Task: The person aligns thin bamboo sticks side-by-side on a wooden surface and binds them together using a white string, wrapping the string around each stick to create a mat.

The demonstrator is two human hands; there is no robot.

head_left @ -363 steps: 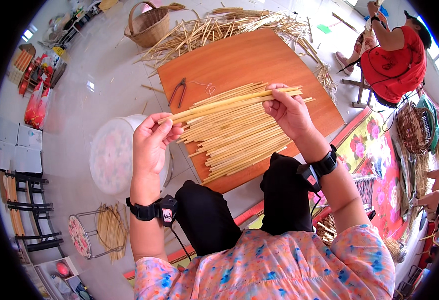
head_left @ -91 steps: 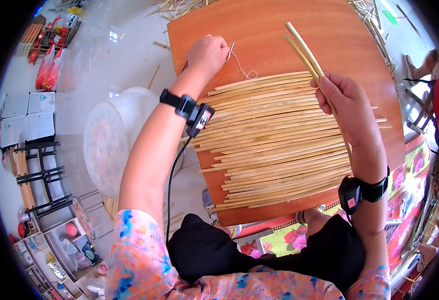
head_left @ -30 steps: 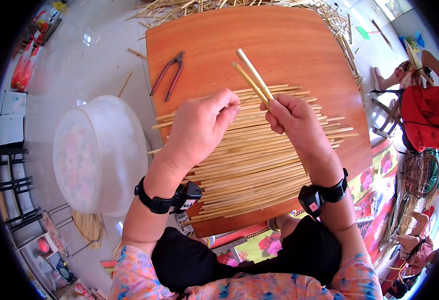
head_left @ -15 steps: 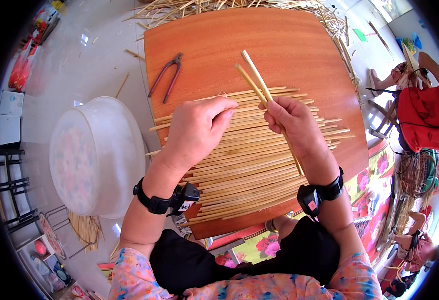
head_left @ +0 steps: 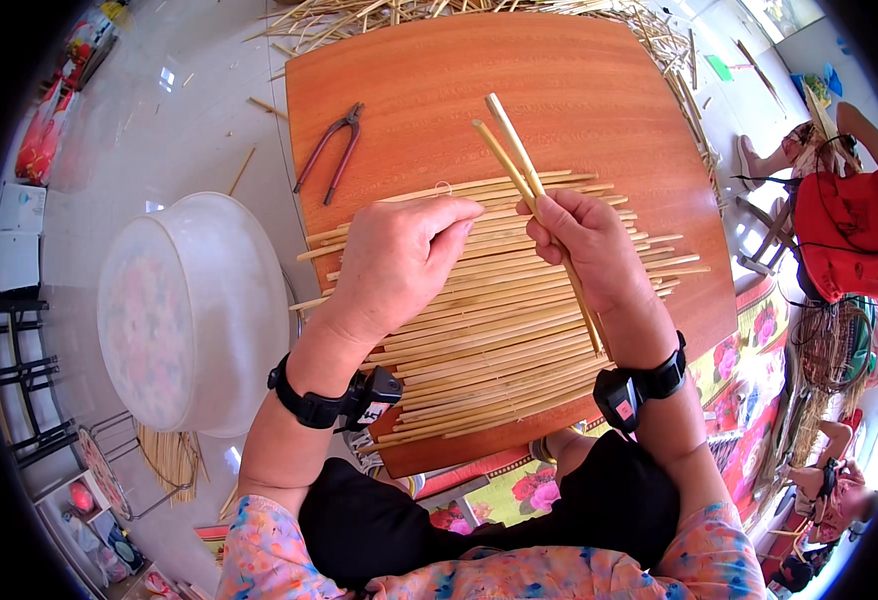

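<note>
Left hand (head_left: pixel 399 262) lies palm down, fingers spread flat on the mat of pale straw stalks (head_left: pixel 489 320), pinning the rows so they do not roll apart; it grips nothing. Right hand (head_left: pixel 587 248) is closed around two loose stalks (head_left: pixel 515 165), held crosswise to the mat, their free ends angled up and away over the wooden board (head_left: pixel 479 75). Their lower ends run along the wrist; whether they pass over or under the rows there is hard to tell.

The mat sits on the near half of the board, just above the person's knees, within easy reach of both hands. Pliers (head_left: pixel 329 150) lie on the board's far left, apart from the mat. A white basin (head_left: pixel 194 310) stands on the floor beside the board, left. More loose straw (head_left: pixel 439 12) is heaped past the far edge.
</note>
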